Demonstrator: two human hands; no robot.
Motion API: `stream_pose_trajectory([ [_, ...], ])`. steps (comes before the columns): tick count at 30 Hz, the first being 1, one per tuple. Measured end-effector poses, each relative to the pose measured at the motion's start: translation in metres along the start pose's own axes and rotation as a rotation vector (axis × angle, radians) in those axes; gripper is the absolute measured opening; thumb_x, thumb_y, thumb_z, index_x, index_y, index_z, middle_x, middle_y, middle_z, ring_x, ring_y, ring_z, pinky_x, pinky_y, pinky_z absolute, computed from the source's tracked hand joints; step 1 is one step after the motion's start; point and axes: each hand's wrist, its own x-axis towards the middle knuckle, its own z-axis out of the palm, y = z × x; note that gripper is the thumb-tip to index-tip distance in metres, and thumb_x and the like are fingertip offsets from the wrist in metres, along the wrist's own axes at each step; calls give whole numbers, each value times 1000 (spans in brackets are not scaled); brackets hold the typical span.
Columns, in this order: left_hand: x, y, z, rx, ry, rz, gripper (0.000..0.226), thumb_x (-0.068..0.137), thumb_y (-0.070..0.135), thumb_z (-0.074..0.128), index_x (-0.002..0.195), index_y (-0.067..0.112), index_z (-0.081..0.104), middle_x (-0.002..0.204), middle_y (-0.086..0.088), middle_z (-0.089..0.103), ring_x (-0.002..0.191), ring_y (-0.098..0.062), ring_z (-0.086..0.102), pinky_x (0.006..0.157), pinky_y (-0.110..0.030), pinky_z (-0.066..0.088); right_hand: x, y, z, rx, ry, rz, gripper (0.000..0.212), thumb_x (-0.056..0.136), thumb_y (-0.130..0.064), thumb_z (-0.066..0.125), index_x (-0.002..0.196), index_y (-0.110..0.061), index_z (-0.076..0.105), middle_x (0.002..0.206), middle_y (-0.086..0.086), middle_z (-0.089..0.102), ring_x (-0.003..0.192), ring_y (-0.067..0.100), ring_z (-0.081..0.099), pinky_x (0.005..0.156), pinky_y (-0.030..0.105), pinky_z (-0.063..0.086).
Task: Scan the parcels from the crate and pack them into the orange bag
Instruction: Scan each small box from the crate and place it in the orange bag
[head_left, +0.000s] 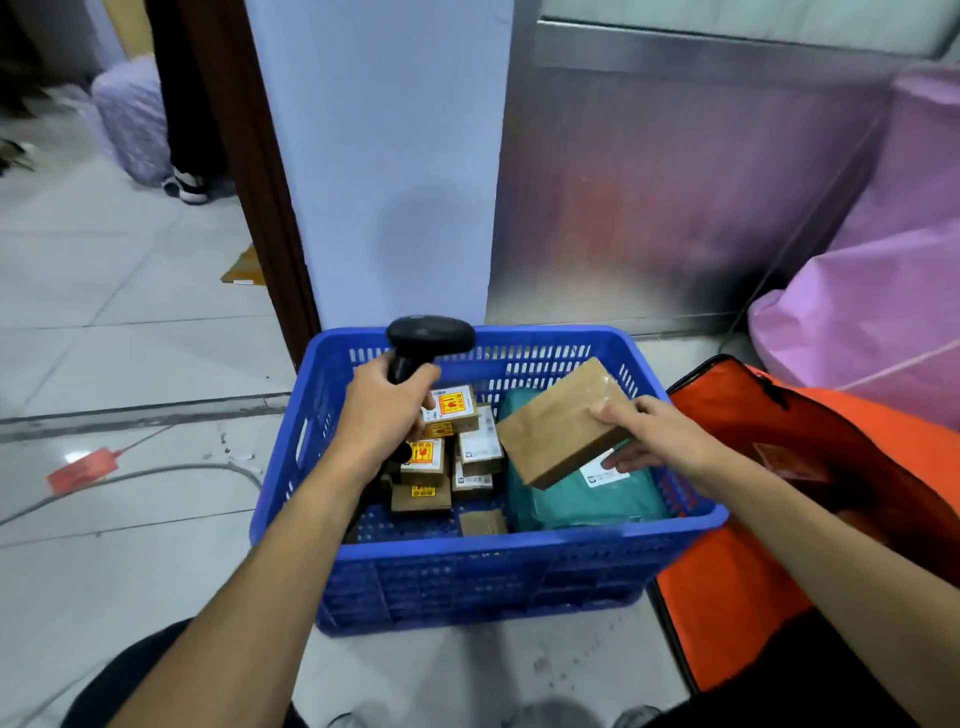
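Note:
A blue plastic crate (483, 577) stands on the floor in front of me. Inside lie several small brown boxes (423, 462) with yellow and red stickers and a teal mailer bag (587, 499). My left hand (384, 410) grips a black barcode scanner (428, 338) over the crate's left half. My right hand (660, 436) holds a flat brown cardboard parcel (563, 421) tilted above the teal bag, thumb on top and fingers beneath. The orange bag (737, 587) lies open to the right of the crate.
Pink sacks (883, 291) are piled at the right behind the orange bag. A metal panel (649, 197) and a white pillar (384, 156) rise behind the crate. A grey cable (156, 475) and a red tag (83, 467) lie on the tiled floor at left. A person's shoe (189, 187) shows far left.

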Motion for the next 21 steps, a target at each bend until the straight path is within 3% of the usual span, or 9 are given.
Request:
stream_pose_trajectory([
  [3,-34,5,13,-44,-55,-7,27,95,25,69,85,-1,71,63,-4,70,51,-19,54,54,-31,46,-39,12,-12,99,61,-7,52,90,-42,76,120,-6,54,109,11,76,81,33,79,83,47,63],
  [7,-73,7,27,-80,-123,17,26,94,29,72,86,4,78,54,-6,60,49,-20,48,48,-27,39,-62,16,-7,151,207,-72,40,89,-42,77,101,-13,54,102,14,77,76,32,78,61,36,58],
  [10,-92,6,31,-146,-122,42,25,92,32,73,97,8,77,59,-14,56,55,-24,46,53,-34,38,-74,20,6,68,232,-120,46,87,-51,76,102,-12,56,94,10,77,69,24,78,64,38,60],
  [15,-124,-8,46,-32,-79,104,14,97,29,71,95,16,68,52,2,59,46,-14,50,49,-29,42,-94,12,31,216,141,-103,44,91,-49,72,108,-12,54,103,13,74,68,27,78,65,37,64],
  [18,-129,-15,54,35,-94,151,6,94,35,73,96,31,69,66,16,70,64,-7,66,64,-32,55,-107,7,40,321,97,-92,45,93,-50,69,115,-14,55,106,11,72,75,23,79,64,33,64],
  [21,-132,-15,58,66,-113,172,10,94,37,74,98,40,66,74,26,71,73,-1,66,69,-24,50,-111,5,41,350,83,-131,45,94,-57,64,118,-19,59,106,9,71,82,25,78,74,39,66],
])
